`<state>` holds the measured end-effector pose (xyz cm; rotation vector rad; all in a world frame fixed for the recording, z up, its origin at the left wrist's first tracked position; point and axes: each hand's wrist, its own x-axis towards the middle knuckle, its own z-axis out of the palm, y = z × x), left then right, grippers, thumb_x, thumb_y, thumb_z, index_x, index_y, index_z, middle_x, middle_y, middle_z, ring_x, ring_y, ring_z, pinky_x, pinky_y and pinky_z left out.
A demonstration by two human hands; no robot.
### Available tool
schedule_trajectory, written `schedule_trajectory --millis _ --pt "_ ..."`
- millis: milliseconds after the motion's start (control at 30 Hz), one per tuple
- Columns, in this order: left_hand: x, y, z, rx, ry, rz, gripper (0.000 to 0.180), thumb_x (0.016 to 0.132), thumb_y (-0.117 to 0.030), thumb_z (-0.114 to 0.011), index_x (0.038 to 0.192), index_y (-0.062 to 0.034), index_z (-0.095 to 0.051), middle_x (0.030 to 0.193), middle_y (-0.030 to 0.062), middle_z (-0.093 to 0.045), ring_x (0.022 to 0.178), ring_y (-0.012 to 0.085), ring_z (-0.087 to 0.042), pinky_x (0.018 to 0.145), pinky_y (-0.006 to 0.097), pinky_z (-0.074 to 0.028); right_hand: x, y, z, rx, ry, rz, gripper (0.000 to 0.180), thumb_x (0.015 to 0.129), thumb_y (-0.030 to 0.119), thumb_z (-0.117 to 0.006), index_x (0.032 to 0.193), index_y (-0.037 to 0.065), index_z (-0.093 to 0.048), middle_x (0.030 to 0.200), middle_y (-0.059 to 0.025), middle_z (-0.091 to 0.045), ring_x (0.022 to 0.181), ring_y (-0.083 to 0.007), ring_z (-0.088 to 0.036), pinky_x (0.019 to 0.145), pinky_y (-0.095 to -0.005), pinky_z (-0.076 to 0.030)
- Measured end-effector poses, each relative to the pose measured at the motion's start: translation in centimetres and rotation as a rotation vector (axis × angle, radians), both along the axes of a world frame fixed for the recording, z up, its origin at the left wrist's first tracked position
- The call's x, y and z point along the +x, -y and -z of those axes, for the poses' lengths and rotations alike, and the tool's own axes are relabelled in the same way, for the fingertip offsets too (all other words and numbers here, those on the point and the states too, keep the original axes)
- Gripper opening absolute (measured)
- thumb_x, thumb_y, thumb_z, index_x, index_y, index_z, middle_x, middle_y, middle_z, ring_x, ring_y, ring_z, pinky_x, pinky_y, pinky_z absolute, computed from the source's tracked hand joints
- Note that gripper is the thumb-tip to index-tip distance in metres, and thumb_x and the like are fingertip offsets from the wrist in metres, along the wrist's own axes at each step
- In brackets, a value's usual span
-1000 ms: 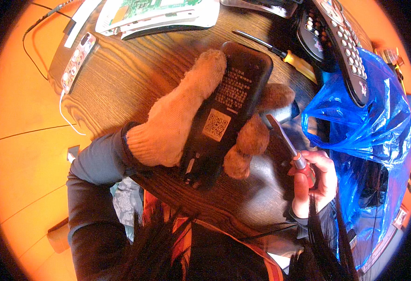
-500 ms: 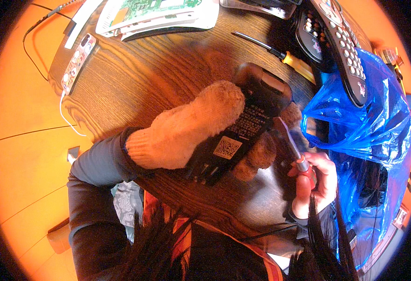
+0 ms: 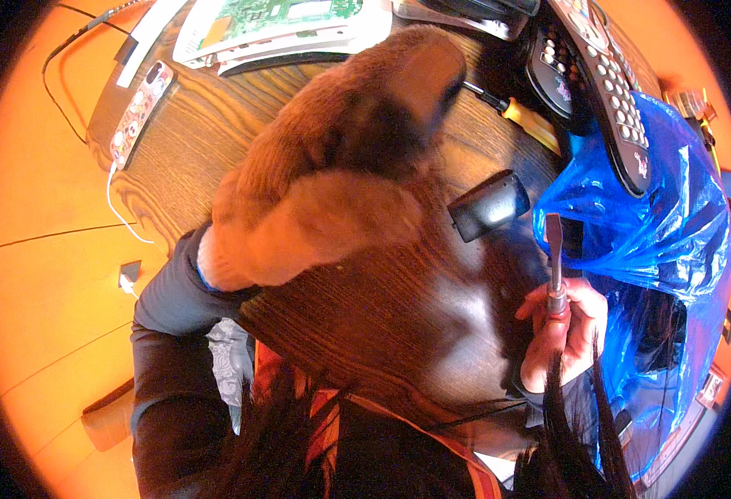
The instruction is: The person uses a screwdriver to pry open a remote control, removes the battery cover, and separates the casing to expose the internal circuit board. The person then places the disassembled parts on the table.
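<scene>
In our bare right hand (image 3: 572, 334) we grip a red-handled flat-blade screwdriver (image 3: 556, 273), fingers and thumb wrapped round the handle, the shaft standing almost straight away from us and the broad tip beyond the fingers.

The small glossy black piece (image 3: 490, 206) lies on the wood-grain table (image 3: 357, 291), ahead and to the left of that grip. Its long axis slants from near-left to far-right, so its far-right end is the one toward the screwdriver's tip, with a gap showing between them.

In this view our left hand (image 3: 303, 191), in a fuzzy tan glove, is nearer to the piece than our right fingers are; the piece sits just to the right of its lower edge. The glove looks raised over the table, so its true distance is uncertain. Deep shadow covers its far part, and we can't make out whether it is closed round anything.

Past the right grip, farther from us, lies a yellow-handled screwdriver (image 3: 532, 125), with a long black remote control (image 3: 623, 112) to its right. Directly right of the grip we have a blue plastic bag (image 3: 673, 208).
</scene>
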<state>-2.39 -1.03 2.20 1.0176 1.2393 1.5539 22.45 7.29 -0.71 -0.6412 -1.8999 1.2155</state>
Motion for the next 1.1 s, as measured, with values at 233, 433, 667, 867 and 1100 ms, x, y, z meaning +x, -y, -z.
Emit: schedule_trajectory --millis 233,433,667,867,1100 --pt "-0.8 0.0 -0.7 0.134 -0.988 -0.121 0.093 0.047 -0.023 -0.085 0.129 -0.0032 -0.045 0.116 0.0101 -0.058 0.107 0.0241 -0.052 0.095 0.037 -0.039 0.0 0.1 -0.1 0.006 0.038 0.012 0.022 0.093 0.022 -0.050 0.106 0.004 -0.050 0.077 -0.0096 -0.058 0.053 -0.0099 -0.049 0.045 -0.0191 -0.031" --pt "-0.7 -0.5 -1.0 -0.013 -1.052 -0.124 0.085 0.049 -0.024 -0.084 0.126 -0.0078 -0.050 0.110 0.0106 -0.060 0.104 0.0279 -0.054 0.093 0.037 -0.040 0.2 0.0 -0.1 0.033 0.080 0.001 0.026 0.092 0.026 -0.051 0.106 0.004 -0.049 0.081 -0.0102 -0.058 0.058 -0.0122 -0.052 0.049 -0.0205 -0.037" --pt "-0.1 -0.1 -0.9 -0.080 -1.078 -0.143 0.082 0.051 -0.024 -0.084 0.125 -0.0074 -0.051 0.108 0.0133 -0.060 0.100 0.0303 -0.056 0.088 0.037 -0.044 0.4 -0.2 -0.1 0.015 0.149 -0.023 0.029 0.090 0.025 -0.054 0.104 0.001 -0.051 0.083 -0.0111 -0.057 0.063 -0.0141 -0.054 0.056 -0.0230 -0.043" --pt "0.2 -0.5 -0.8 -0.177 -1.134 -0.078 0.079 0.055 -0.024 -0.082 0.125 -0.0067 -0.050 0.108 0.0163 -0.058 0.101 0.0340 -0.055 0.088 0.038 -0.044 0.0 -0.2 -0.1 -0.062 0.218 0.055 0.029 0.076 0.006 -0.062 0.103 0.001 -0.056 0.090 -0.0135 -0.062 0.074 -0.0186 -0.059 0.068 -0.0274 -0.047" --pt "0.9 -0.7 -0.7 -0.249 -1.254 0.020 0.080 0.059 -0.028 -0.080 0.129 -0.0081 -0.047 0.108 0.0167 -0.057 0.098 0.0342 -0.056 0.087 0.038 -0.045 -0.7 -0.4 -0.9 0.016 0.312 0.048 0.038 0.072 -0.006 -0.062 0.108 0.002 -0.064 0.087 -0.0093 -0.066 0.067 -0.0152 -0.055 0.066 -0.0243 -0.045"
